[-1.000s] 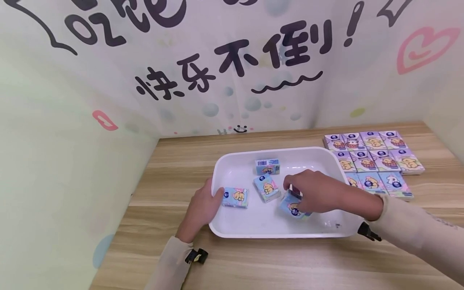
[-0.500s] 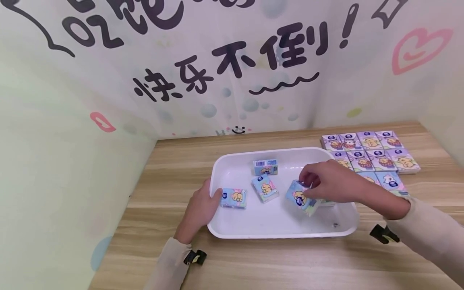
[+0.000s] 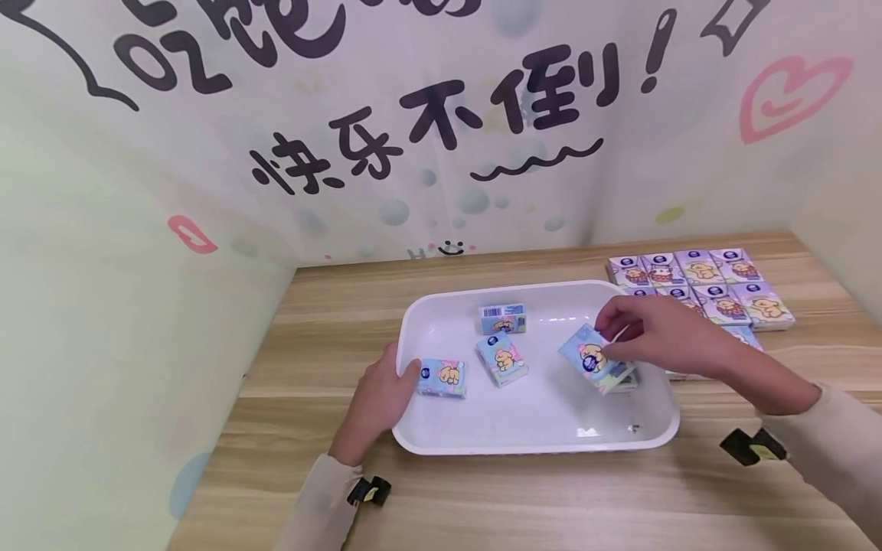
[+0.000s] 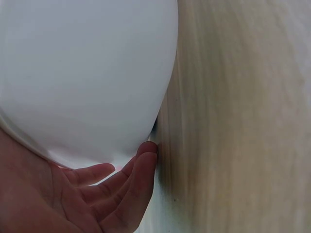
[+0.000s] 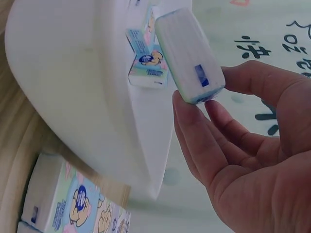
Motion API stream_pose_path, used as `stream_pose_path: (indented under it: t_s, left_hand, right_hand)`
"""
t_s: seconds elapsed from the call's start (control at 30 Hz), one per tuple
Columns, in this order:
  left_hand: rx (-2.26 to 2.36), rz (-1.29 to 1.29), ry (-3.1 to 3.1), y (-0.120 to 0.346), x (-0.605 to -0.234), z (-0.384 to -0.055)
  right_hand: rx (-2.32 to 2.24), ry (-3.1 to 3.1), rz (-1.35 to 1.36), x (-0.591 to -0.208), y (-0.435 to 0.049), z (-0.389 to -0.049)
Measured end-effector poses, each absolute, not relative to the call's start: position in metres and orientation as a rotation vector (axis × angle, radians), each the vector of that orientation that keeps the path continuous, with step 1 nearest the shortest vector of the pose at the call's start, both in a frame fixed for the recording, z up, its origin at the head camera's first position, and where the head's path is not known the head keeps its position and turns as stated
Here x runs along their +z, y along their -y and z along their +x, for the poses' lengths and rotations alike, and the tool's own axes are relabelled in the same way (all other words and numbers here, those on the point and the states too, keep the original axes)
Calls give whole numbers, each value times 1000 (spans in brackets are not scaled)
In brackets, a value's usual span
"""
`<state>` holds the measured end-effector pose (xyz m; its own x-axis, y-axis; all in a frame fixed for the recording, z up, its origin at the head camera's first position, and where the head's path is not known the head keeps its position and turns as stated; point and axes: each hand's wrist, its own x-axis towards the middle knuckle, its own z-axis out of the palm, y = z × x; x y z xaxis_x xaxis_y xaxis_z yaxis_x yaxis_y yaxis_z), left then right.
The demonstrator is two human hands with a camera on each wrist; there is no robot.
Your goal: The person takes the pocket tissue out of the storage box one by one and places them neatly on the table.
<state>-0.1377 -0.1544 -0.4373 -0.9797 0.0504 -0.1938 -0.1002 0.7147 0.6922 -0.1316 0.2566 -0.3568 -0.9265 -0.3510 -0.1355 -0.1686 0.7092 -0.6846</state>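
A white plastic tub (image 3: 530, 417) stands on the wooden table. My left hand (image 3: 375, 398) grips its left wall, thumb over the rim; the left wrist view shows the fingers (image 4: 129, 194) curled against the outside. Over the tub's right end, my right hand (image 3: 664, 333) pinches a small blue tissue pack (image 3: 584, 356) printed with a cartoon puppy. In the right wrist view this pack (image 5: 189, 53) sits between thumb and fingers. Partly hidden beneath it lies another pack (image 3: 627, 383). Further left in the tub are a tilted pack (image 3: 501, 360), an edge-standing pack (image 3: 501, 320) and one pack (image 3: 442, 378) near my left thumb.
Right of the tub, purple tissue packs (image 3: 720, 302) lie in tight rows, with blue packs (image 3: 744, 337) in front, partly covered by my right arm. A printed cloth wall (image 3: 441, 191) rises behind the table, and a pale wall (image 3: 138, 306) bounds the left.
My right hand has lifted the blue tissue pack off the tub's contents and moved it to the right, uncovering part of another pack. My left hand stays on the tub.
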Motion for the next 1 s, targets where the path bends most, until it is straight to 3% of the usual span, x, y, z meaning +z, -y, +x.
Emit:
stream_pose_path:
  t_s: [1.0]
  left_hand:
    - [1119, -41, -2722, 157, -439, -137]
  right_hand:
    - [-1190, -2674, -65, -375, -364, -129]
